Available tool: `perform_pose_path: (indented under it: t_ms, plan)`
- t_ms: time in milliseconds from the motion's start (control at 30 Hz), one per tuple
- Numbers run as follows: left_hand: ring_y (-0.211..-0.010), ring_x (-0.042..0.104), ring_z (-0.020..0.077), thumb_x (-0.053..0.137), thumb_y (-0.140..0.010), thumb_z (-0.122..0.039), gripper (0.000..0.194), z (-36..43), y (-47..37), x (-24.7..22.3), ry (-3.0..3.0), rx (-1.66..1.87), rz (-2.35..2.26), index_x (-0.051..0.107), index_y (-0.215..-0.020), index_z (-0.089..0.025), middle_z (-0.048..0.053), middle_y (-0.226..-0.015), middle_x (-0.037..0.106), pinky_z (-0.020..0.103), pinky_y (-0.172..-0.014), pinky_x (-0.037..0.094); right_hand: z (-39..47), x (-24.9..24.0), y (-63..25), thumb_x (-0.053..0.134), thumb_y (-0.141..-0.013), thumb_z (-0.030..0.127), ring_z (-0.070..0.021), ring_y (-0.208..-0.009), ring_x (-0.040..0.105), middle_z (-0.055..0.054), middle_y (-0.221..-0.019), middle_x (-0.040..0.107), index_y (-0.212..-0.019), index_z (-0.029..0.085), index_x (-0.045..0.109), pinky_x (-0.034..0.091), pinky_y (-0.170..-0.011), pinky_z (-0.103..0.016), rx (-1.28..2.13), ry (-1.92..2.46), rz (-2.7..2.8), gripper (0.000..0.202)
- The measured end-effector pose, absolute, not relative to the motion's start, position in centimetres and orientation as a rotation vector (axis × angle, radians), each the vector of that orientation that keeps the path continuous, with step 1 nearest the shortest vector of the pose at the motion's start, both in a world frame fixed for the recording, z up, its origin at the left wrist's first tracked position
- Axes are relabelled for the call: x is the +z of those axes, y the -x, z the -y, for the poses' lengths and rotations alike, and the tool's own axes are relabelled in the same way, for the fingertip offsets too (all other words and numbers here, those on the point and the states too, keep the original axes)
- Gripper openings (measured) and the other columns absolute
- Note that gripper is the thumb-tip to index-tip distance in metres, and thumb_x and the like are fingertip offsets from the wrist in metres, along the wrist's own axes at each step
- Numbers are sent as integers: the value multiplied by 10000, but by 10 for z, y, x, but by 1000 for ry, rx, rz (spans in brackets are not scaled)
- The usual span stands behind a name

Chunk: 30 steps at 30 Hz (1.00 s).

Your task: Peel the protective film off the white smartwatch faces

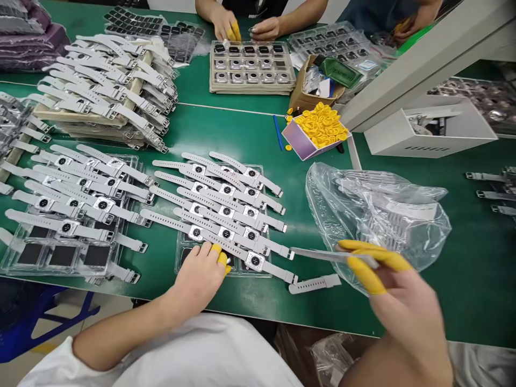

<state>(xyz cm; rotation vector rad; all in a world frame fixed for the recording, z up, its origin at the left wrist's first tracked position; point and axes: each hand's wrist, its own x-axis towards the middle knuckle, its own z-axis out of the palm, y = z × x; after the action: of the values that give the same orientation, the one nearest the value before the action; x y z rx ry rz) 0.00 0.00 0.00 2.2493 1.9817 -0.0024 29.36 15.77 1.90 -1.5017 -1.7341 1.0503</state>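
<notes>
Yellow finger cots cover some fingers of both hands. My left hand rests at the front edge of a clear tray of watches with grey straps; its fingers are curled around something small, mostly hidden. Between thumb and fingers of my right hand is a grey strap, held over the table's front right part. Below it another loose strap piece lies on the green table. Behind my right hand sits a clear plastic bag with more straps inside. The nearest finished-looking watch lies face down in the tray.
More strapped watches lie on trays at the left, with a tall stack behind. A purple box of yellow finger cots, a cardboard box and a white bin stand behind the bag. Another person's hands work at a far tray.
</notes>
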Motion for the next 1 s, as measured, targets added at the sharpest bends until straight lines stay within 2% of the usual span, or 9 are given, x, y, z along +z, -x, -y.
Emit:
perform_pose_path:
  t_ms: [67,133,200,267,367,500,667,767,1000]
  plan:
    - [-857,643,258,589,-1003,-191,188,-1,8,0,-2252,16,-1906,675,-837,-178,68,-861,680,363,-699,441,-157,29,-277,841,-798,449,-306,-846,761,-83,-921,778,-914,237,682,626,-818,-496,1077,1355,1454,289]
    - [-823,650,247,619,-985,-195,148,-8,18,8,-2178,112,-1833,646,-840,-186,57,-842,680,343,-678,442,-158,38,-251,857,-793,410,-234,-583,690,-25,-696,706,-830,230,657,617,-582,-393,1210,1172,1282,271]
    - [-717,629,209,594,-1012,-263,132,-24,30,23,-1973,308,-1829,616,-901,-195,36,-817,678,314,-613,410,-159,45,-219,805,-851,391,-145,-406,506,26,-582,592,-833,236,668,477,-390,-271,1493,1003,1173,208]
    - [-614,584,164,544,-1042,-344,148,-45,41,37,-1675,570,-1839,577,-1005,-204,13,-796,673,288,-556,375,-161,50,-186,733,-910,485,-96,-371,354,52,-538,458,-812,229,687,329,-321,-199,1889,852,1056,278]
    - [-634,592,134,507,-1047,-335,139,-76,53,36,-1330,940,-1689,501,-1105,-209,29,-893,701,269,-575,428,-162,49,-144,670,-912,607,-93,-419,313,45,-558,397,-777,205,693,284,-326,-186,2291,734,953,425]
    - [-845,659,158,488,-1044,-284,160,-95,59,-1,-1232,1206,-1487,495,-1180,-198,88,-1096,698,307,-760,543,-159,27,-116,625,-906,609,-117,-497,370,4,-642,453,-743,190,671,318,-338,-192,2405,708,903,451]
    - [-1185,652,245,463,-1015,-183,338,-88,57,-25,-1452,1153,-1534,547,-1342,-203,121,-1293,668,409,-1011,553,-149,-1,-114,736,-874,511,-118,-513,453,-10,-717,569,-816,196,648,343,-349,-190,2392,820,960,332]
    - [-1293,612,256,454,-935,-79,490,-85,56,-25,-1646,1112,-1502,542,-1401,-205,124,-1390,635,440,-1114,518,-143,-7,-114,735,-901,503,-90,-414,402,25,-627,592,-855,212,614,326,-354,-192,2387,864,1036,319]
    - [-1340,587,256,422,-903,-40,541,-85,59,-23,-1863,1118,-1426,559,-1413,-161,146,-1372,648,436,-1165,506,-142,-12,-114,764,-870,523,-81,-392,374,48,-511,547,-808,196,625,282,-374,-193,2365,917,1128,360]
